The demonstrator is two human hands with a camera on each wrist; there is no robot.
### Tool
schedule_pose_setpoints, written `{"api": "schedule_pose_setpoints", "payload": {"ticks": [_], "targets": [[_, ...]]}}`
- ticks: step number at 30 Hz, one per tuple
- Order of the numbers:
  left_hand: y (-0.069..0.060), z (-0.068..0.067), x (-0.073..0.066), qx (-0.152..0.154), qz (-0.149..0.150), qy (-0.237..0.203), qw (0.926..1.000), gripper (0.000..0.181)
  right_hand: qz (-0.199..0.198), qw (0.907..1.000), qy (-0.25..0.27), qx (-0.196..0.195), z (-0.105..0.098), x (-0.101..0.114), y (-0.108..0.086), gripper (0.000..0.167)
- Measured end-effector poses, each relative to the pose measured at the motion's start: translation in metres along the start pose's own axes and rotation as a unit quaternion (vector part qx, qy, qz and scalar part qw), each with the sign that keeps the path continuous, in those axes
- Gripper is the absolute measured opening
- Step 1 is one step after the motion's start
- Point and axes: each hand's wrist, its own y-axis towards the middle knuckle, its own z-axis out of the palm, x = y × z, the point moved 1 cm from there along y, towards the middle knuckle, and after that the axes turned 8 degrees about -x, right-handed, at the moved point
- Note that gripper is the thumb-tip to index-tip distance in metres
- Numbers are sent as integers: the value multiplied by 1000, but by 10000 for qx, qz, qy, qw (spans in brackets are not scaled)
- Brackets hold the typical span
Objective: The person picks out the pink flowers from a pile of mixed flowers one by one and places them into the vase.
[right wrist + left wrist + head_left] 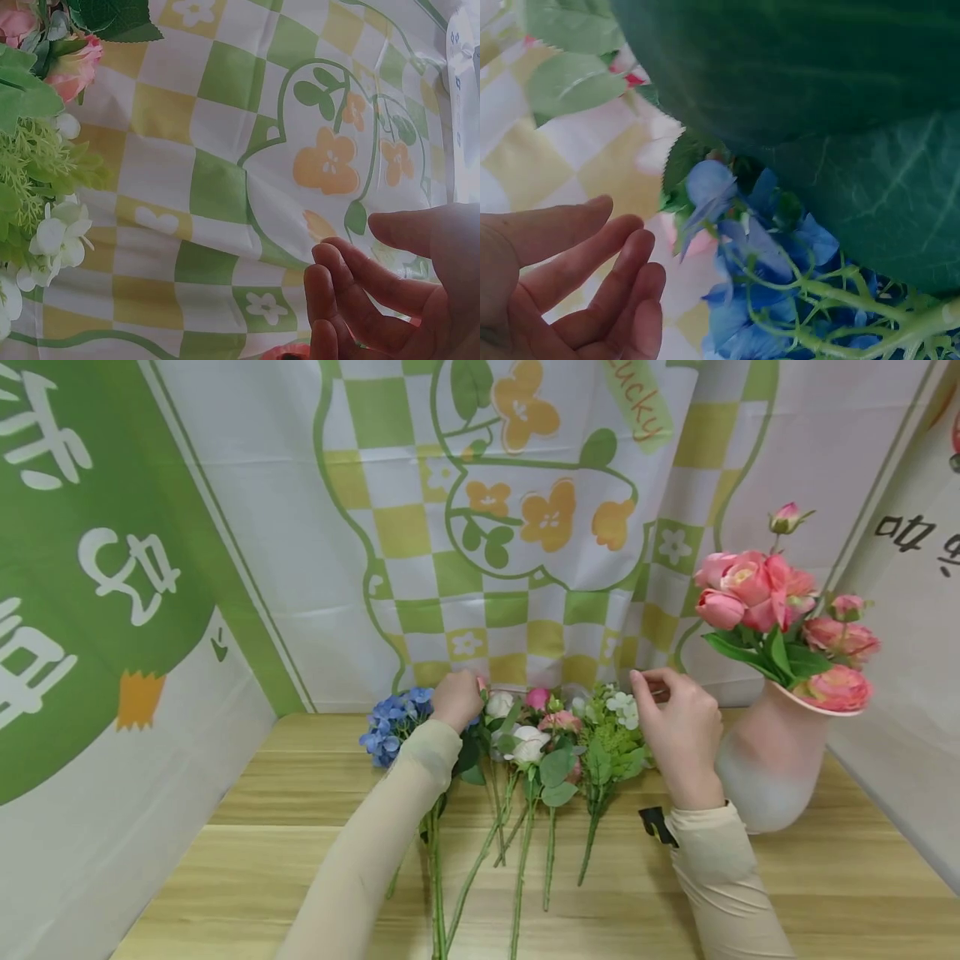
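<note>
My left hand (457,700) is over the back of the blue hydrangea (390,723); in the left wrist view the hand (585,285) has loosely bent fingers and nothing between them, beside the blue petals (757,255) and a big dark leaf (795,67). The right hand (681,731) hovers between the green and white sprig (611,743) and the vase (772,760). In the right wrist view that hand (382,285) holds nothing, its fingers relaxed, with white blossoms (60,238) off to the left.
White roses (527,743) and pink flowers (561,721) lie in a row on the wooden table (285,860), stems towards the front. Pink blooms (753,581) stand in the vase on the right. A checked cloth (517,568) hangs behind. A black object (656,825) is by the right wrist.
</note>
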Motion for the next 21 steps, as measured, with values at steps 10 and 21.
{"api": "schedule_pose_setpoints", "payload": {"ticks": [10, 21], "targets": [[10, 27, 0, -157, -484, 343, 9981, 6, 70, 9999, -62, 105, -1, 2, 0, 38], [16, 50, 4, 134, -811, 521, 9952, 22, 120, 9998, -96, 83, -3, 1, 1, 37]]}}
